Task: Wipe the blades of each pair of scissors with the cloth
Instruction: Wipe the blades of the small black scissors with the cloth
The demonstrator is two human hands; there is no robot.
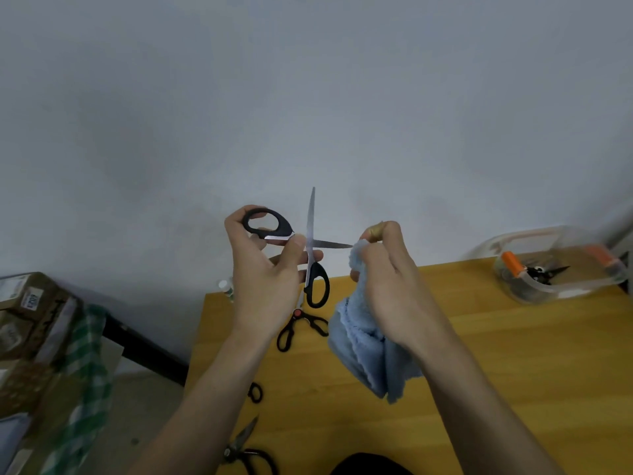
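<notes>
Left hand [265, 265]: we are gripping the open scissors [310, 250] by the handles, fingers curled round the upper loop, thumb pressing near the pivot.
Right hand [383, 269]: we are pinching the cloth [363, 347] round the tip of the sideways blade, fingers closed on the fabric.
Scissors: we are holding them in the air above the far edge of the table [479, 371], blades spread wide, one pointing up, the other pointing toward the cloth.
Cloth: blue and soft, hanging limp from our right hand toward the table.
Handling, scissors: we are judging them light and rigid, with sharp edges; the plastic loops are the safe hold, and the cloth should be sliding along the flat of the blade, away from the edge.
Handling, cloth: we are judging it thick enough to pad the fingers, though it folds easily and could be snagging on the tip.
Waiting pairs: a second pair [301, 327] is lying on the table below the held scissors; a third pair [245, 447] is lying at the near edge.
Tub [555, 269]: standing at the table's far right corner, holding more tools.
</notes>
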